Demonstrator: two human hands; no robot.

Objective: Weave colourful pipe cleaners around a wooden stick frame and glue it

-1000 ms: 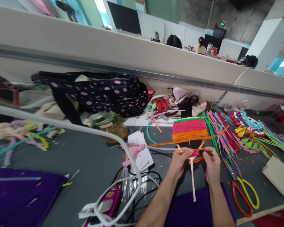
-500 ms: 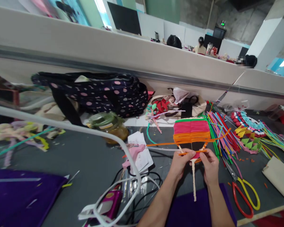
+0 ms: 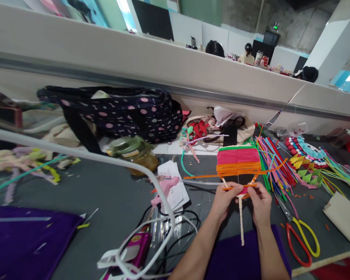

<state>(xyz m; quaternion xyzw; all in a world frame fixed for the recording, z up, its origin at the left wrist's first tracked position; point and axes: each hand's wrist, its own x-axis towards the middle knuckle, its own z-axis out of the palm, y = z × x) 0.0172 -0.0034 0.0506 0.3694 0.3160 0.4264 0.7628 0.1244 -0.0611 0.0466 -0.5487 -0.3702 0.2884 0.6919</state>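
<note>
A fan-shaped weaving (image 3: 238, 156) is held up over the table, with bands of green, pink and orange strips across its frame. Its thin cream-wrapped handle (image 3: 241, 227) points down towards me. My left hand (image 3: 228, 199) and my right hand (image 3: 260, 197) pinch the narrow lower part, just above the handle, thumbs close together. A short orange strip and a bit of pink show between the fingers. One long orange strip (image 3: 200, 177) sticks out on both sides of the orange band. The fingertips behind the fan are hidden.
To the right lie a bundle of coloured strips (image 3: 275, 163), scissors (image 3: 300, 237) with red and yellow handles, and a beaded piece (image 3: 307, 149). A jar (image 3: 132, 153), a spotted bag (image 3: 125, 116) and a white cable (image 3: 128, 165) are to the left. Purple cloth (image 3: 236, 258) lies below my hands.
The fan and both hands have shifted slightly right in the view. Both hands keep the same pinch at the lower part.
</note>
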